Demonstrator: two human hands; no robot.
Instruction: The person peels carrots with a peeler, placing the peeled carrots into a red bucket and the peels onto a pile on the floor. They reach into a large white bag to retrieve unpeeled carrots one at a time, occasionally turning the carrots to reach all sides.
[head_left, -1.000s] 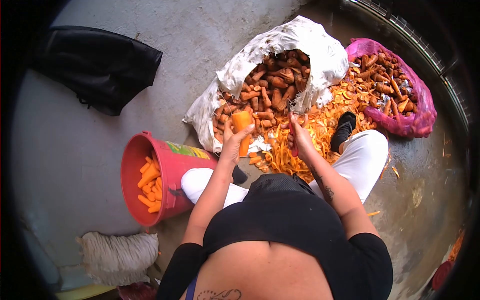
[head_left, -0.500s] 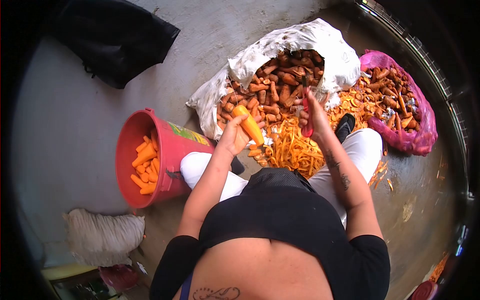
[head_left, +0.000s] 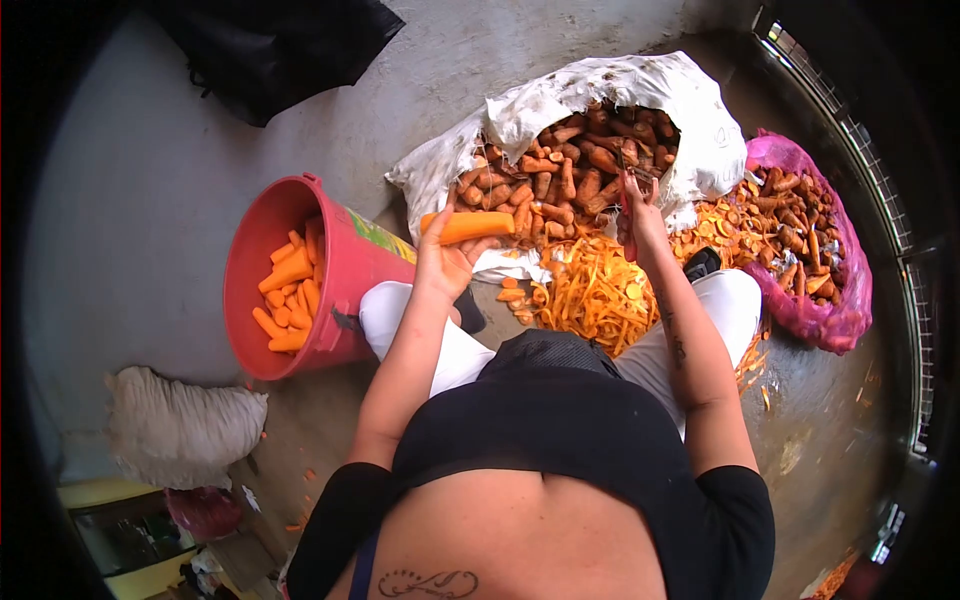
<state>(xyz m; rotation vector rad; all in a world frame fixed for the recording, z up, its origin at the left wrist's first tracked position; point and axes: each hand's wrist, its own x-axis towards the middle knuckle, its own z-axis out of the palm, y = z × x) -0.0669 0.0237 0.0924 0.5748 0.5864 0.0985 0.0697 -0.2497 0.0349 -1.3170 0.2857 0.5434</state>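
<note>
My left hand [head_left: 448, 262] is closed around a peeled orange carrot [head_left: 480, 226], which lies almost level above the mouth of the white sack [head_left: 575, 82]. In my right hand [head_left: 645, 215] is a slim red-handled cutting tool [head_left: 628, 225] pointing upward; its blade is too blurred to tell a knife from a peeler. Unpeeled carrots [head_left: 540, 185] spill from the sack just beyond both hands. Below them, a heap of carrot peelings [head_left: 600, 295] lies on the floor between my legs.
To the left a red bucket [head_left: 345, 270] leans on its side, holding peeled carrots [head_left: 290, 290]. A pink mesh bag [head_left: 855, 260] of carrot pieces lies at the right. A whitish sack [head_left: 180, 425] rests at lower left, and black fabric [head_left: 280, 50] hangs at upper left.
The carrot has turned from steeply slanted to nearly level and shifted slightly left with my left hand. My right hand still grips the red-handled tool. The view has shifted a little.
</note>
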